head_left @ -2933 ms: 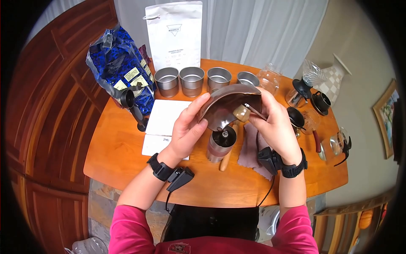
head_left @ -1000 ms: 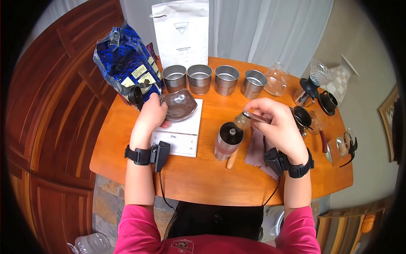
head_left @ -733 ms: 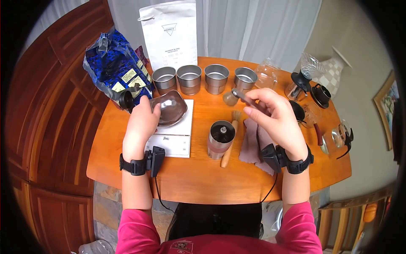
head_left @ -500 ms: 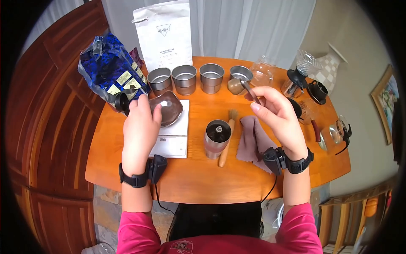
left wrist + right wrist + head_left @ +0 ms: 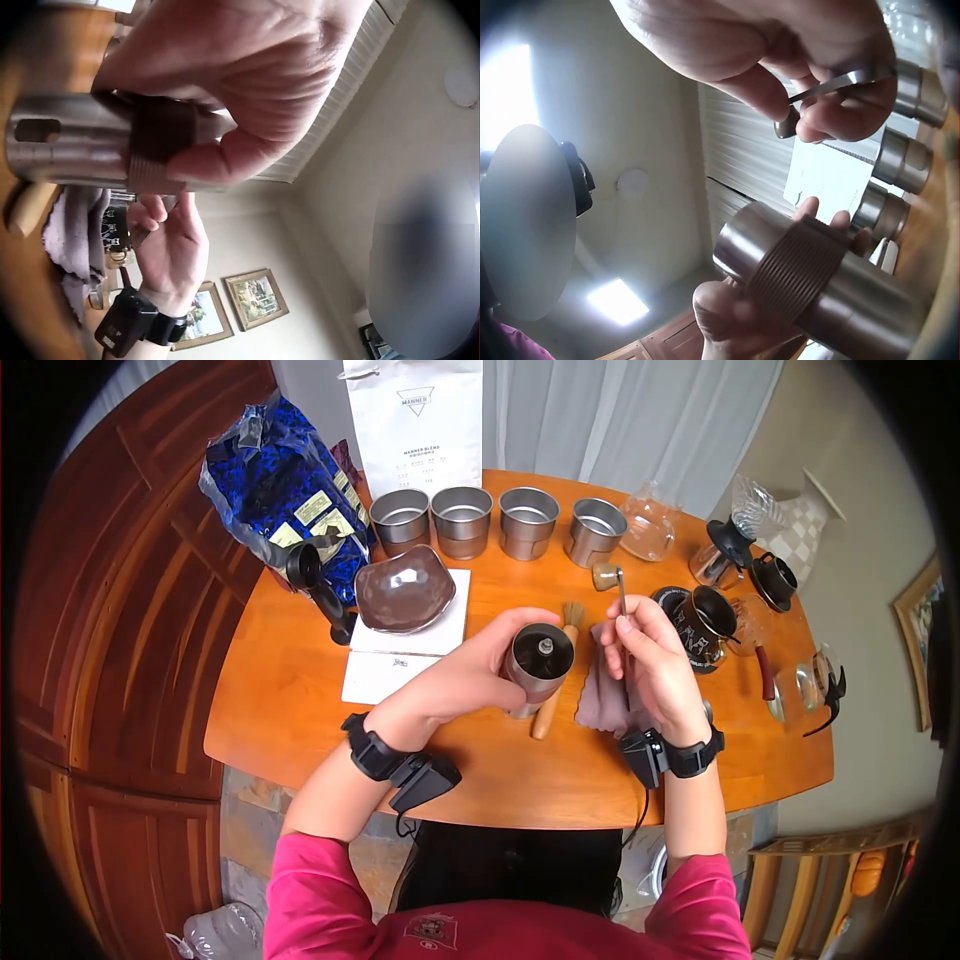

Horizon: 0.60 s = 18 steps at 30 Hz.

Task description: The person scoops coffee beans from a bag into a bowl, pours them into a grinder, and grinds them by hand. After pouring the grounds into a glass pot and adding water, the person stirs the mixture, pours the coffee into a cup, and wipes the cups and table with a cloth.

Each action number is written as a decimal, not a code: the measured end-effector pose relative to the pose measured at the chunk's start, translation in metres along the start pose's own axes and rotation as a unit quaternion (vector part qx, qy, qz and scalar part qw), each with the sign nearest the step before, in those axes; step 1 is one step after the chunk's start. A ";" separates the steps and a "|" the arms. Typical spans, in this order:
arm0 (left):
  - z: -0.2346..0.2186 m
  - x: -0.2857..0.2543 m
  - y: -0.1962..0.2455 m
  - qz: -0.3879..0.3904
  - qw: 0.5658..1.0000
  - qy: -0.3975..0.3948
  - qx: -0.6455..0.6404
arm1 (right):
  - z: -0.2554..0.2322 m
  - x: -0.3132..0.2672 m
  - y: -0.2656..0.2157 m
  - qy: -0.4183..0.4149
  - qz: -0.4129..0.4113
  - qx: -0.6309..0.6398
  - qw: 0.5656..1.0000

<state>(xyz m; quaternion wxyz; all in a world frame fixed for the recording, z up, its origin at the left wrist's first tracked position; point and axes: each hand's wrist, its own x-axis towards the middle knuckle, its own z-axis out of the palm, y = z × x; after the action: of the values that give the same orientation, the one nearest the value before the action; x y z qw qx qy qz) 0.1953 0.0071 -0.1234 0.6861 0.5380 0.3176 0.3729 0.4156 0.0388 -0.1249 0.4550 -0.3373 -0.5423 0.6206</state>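
My left hand (image 5: 465,675) grips a silver hand coffee grinder (image 5: 540,682) with a brown ribbed band. The grinder stands upright, its top uncovered, and a central shaft shows inside. In the left wrist view the thumb and fingers wrap around the band (image 5: 161,142). My right hand (image 5: 655,660) pinches a metal crank handle (image 5: 622,592) with a rounded wooden knob, to the right of the grinder and apart from it. A dark brown dish (image 5: 405,590) rests on a white scale (image 5: 390,678) at left. Beside the grinder lies a wooden-handled brush (image 5: 545,715).
Several metal cups (image 5: 462,525) line the back before a white coffee bag (image 5: 415,440). A blue bag (image 5: 285,490) stands back left. A mauve cloth (image 5: 600,700) lies near my right hand. Glass vessels, a dripper (image 5: 730,545) and a black pot (image 5: 712,610) crowd the right side.
My left hand has set the dish on the scale, let go, and moved right to grip the grinder. The right hand has moved slightly, turning the crank handle more upright.
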 end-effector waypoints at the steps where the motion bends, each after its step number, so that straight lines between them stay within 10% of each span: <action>1: -0.001 0.004 -0.008 0.008 1.000 -0.008 -0.001 | 0.000 0.000 0.003 -0.013 0.005 0.011 1.000; 8: 0.002 0.011 -0.019 0.020 1.000 0.005 0.017 | -0.013 -0.009 -0.019 -0.023 -0.023 -0.072 0.997; 12: 0.005 0.013 -0.020 0.021 0.999 0.017 0.041 | -0.032 -0.037 -0.056 0.111 -0.085 -0.127 0.982; 18: 0.003 0.015 -0.027 0.059 0.995 0.010 0.084 | -0.076 -0.082 -0.053 0.270 -0.011 -0.453 0.850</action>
<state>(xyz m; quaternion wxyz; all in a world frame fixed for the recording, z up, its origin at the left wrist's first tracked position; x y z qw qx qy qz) 0.2103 0.0144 -0.1494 0.6119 0.6077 0.3230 0.3898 0.5253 -0.0101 -0.0929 0.3871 -0.6540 -0.6228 0.1859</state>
